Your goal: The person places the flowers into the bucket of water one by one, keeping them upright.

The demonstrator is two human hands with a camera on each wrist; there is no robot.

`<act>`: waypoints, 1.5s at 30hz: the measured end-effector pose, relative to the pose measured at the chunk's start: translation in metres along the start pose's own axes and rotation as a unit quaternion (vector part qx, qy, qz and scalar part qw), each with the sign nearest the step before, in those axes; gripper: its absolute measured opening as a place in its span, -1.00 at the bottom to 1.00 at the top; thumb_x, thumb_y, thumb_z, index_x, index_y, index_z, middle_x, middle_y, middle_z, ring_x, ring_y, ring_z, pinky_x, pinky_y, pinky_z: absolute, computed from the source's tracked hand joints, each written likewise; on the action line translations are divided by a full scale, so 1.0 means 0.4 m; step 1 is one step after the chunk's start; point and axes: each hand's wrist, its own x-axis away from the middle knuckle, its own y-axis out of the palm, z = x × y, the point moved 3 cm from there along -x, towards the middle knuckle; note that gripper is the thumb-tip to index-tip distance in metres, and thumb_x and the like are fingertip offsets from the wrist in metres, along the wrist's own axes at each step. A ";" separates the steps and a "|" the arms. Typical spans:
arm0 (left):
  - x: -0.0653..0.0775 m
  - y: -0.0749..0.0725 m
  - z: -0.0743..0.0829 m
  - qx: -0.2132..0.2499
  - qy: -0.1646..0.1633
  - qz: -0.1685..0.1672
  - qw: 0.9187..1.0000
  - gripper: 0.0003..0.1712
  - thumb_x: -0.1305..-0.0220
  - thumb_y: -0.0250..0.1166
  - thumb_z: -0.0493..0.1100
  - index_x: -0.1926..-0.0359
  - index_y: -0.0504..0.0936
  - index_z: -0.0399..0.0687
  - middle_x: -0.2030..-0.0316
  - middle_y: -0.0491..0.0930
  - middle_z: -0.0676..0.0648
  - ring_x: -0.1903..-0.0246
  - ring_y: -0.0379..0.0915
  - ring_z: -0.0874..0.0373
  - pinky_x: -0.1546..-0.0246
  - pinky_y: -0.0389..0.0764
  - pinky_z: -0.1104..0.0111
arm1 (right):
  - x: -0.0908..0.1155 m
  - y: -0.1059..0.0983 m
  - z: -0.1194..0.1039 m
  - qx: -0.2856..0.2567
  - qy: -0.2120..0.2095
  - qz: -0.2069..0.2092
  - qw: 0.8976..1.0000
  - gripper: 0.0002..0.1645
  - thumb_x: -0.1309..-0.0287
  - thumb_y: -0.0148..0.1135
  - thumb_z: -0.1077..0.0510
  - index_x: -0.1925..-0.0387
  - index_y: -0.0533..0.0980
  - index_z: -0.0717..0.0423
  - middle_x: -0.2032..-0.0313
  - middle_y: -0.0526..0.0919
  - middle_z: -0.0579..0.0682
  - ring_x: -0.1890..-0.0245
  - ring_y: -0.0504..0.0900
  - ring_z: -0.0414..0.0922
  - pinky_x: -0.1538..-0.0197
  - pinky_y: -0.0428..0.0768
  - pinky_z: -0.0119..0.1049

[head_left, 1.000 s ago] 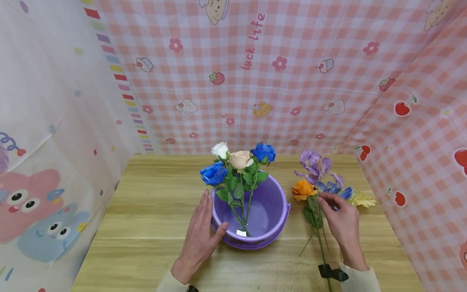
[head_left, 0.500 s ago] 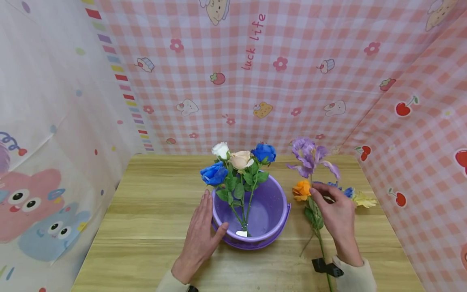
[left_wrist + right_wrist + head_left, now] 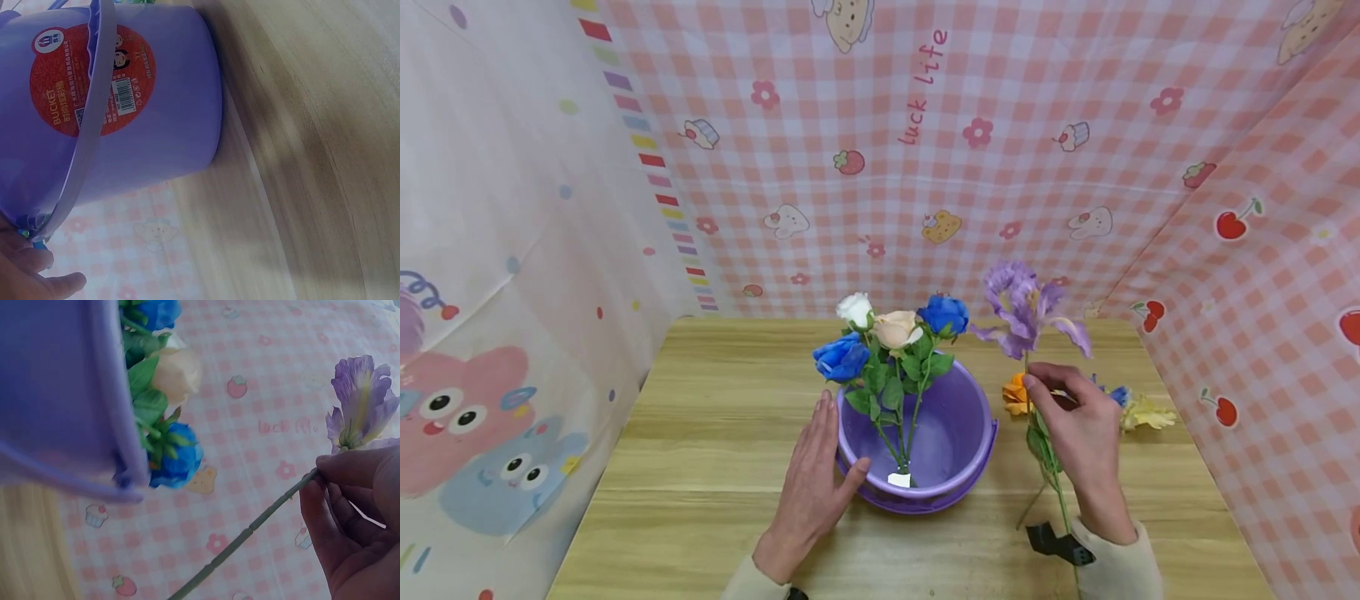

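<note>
My right hand [image 3: 1078,442] pinches the green stem [image 3: 250,531] of a purple iris [image 3: 1018,308] just below its bloom, to the right of a purple bucket [image 3: 951,433]. The iris stands raised above the table, its stem running down past the wrist. My left hand [image 3: 812,483] lies with straight fingers along the bucket's left rim, thumb at the front edge. Inside the bucket lean a white rose [image 3: 854,309], a cream rose [image 3: 897,329] and two blue roses [image 3: 841,357]. A round red label [image 3: 94,81] shows on the bucket's side in the left wrist view.
An orange flower [image 3: 1016,394] and a pale yellow flower [image 3: 1146,412] lie on the wooden table [image 3: 700,433] behind the right hand, with a blue bloom [image 3: 1118,395] partly hidden between them. The bucket's handle [image 3: 94,119] hangs down outside. Checked cloth [image 3: 865,200] hangs behind the table.
My right hand has moved left and a little up with the iris, away from the flowers on the table. The left hand and the bucket stay where they were.
</note>
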 end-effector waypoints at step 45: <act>0.001 0.002 0.002 0.008 0.014 0.020 1.000 0.05 -0.55 -0.17 0.43 -0.61 -0.01 -0.35 -0.63 -0.08 -0.23 -0.55 0.00 -0.23 -0.53 0.05 -0.04 | -0.010 0.222 -0.151 -0.108 -0.070 -0.120 0.984 -0.85 -0.17 0.45 0.42 0.22 0.73 0.22 0.25 0.79 0.01 0.27 0.76 -0.13 0.26 0.77 -0.37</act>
